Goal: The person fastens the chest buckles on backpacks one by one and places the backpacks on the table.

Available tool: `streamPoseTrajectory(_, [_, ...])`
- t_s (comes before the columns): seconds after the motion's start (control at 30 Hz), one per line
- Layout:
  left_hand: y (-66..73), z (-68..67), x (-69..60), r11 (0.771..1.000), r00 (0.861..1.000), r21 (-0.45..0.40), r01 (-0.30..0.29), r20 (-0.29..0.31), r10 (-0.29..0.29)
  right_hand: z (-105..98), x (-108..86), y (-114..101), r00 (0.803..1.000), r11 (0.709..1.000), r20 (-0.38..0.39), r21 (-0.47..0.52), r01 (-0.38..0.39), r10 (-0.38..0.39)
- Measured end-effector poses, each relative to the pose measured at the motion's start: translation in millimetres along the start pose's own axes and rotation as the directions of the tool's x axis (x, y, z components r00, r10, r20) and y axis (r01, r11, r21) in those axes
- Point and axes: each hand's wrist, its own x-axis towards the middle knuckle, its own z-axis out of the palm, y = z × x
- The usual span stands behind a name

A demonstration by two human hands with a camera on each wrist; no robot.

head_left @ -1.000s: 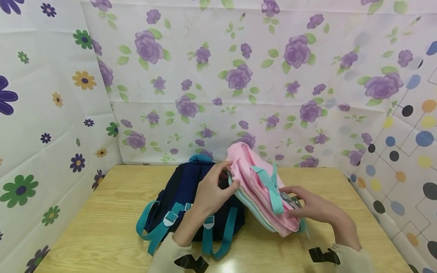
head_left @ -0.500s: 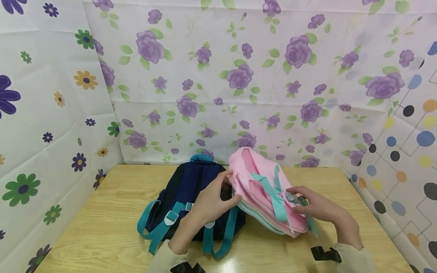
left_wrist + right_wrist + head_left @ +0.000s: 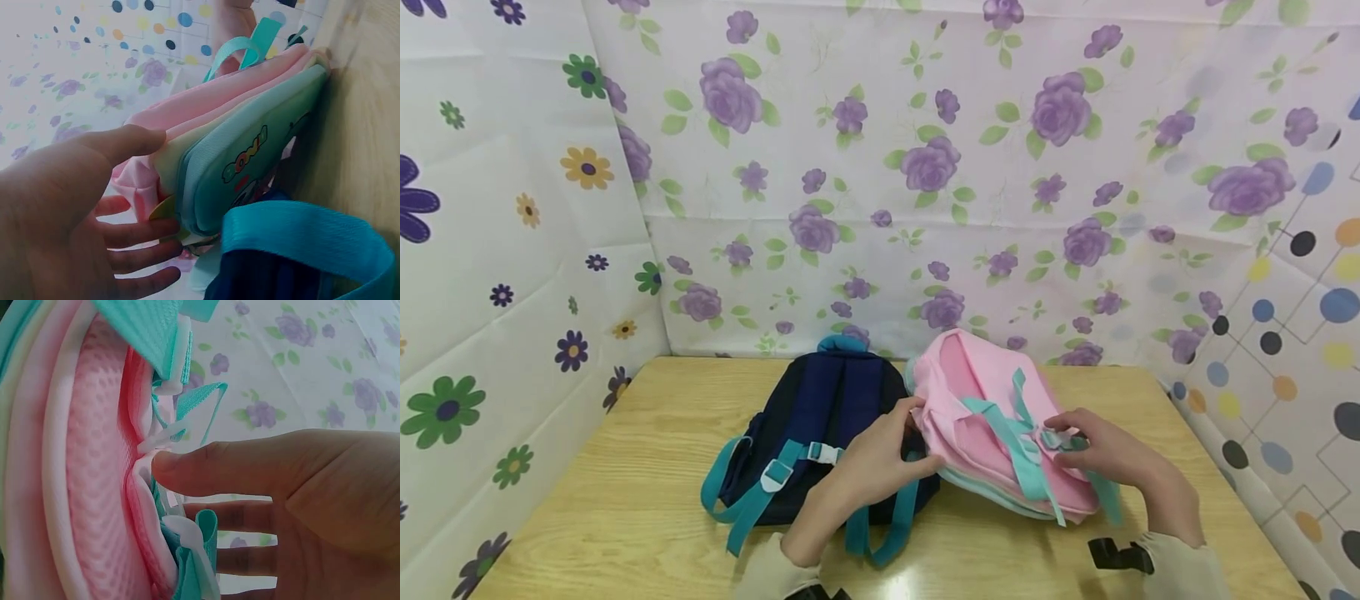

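Note:
A pink backpack (image 3: 992,400) with a mint front leans at a tilt, its strap side up, its left part against or over a navy backpack (image 3: 820,400). My left hand (image 3: 880,458) is at its left edge. In the left wrist view the thumb touches the seam beside the mint front pocket (image 3: 256,150), and the other fingers spread fairly straight near the bag's end. My right hand (image 3: 1108,450) holds the backpack's right side by its teal straps (image 3: 1022,450). In the right wrist view the thumb presses a white strap piece, with the other fingertips hidden behind the straps.
The wooden table (image 3: 655,467) bears both bags. Teal straps (image 3: 748,500) of the navy backpack trail toward me. Behind the table hangs a floral cloth (image 3: 865,167), with patterned cloths at both sides.
The pink backpack has tipped down and shifted right, showing more of its strap side. My left hand has moved right and lower along with it; my right hand has shifted slightly right.

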Motion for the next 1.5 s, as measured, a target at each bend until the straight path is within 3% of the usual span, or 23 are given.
streamPoseTrajectory(0.27, [5.0, 12.3, 4.7, 0.998, 1.000, 0.052, -0.026, 0.006, 0.026, -4, -2.7, 15, 0.998, 0.998, -0.051, -0.051, -0.028, 0.026])
streamPoseTrajectory(0.63, [-2.6, 35.0, 8.1, 0.982, 0.996, 0.175, -0.066, 0.073, 0.054, -5, -2.1, 45, 0.989, 0.991, -0.131, -0.104, -0.088, 0.074])
streamPoseTrajectory(0.8, [-4.0, 44.3, 11.4, 0.971, 0.996, 0.227, -0.080, 0.049, 0.070, -8, -3.0, 49, 0.986, 0.991, -0.146, -0.102, -0.091, 0.075])
streamPoseTrajectory(1.07, [-3.9, 65.6, 13.8, 0.899, 0.992, 0.423, -0.118, 0.020, 0.121, -13, -6.9, 56, 0.986, 0.993, -0.154, -0.088, -0.084, 0.070])
streamPoseTrajectory(1.23, [-4.3, 62.9, 12.5, 0.887, 0.990, 0.443, -0.132, 0.009, 0.143, -13, -6.7, 58, 0.986, 0.995, -0.154, -0.075, -0.072, 0.060])
streamPoseTrajectory(1.5, [-2.4, 40.7, 9.6, 0.929, 0.989, 0.342, -0.144, 0.024, 0.145, -9, -4.8, 55, 0.988, 0.997, -0.137, -0.030, -0.076, 0.071])
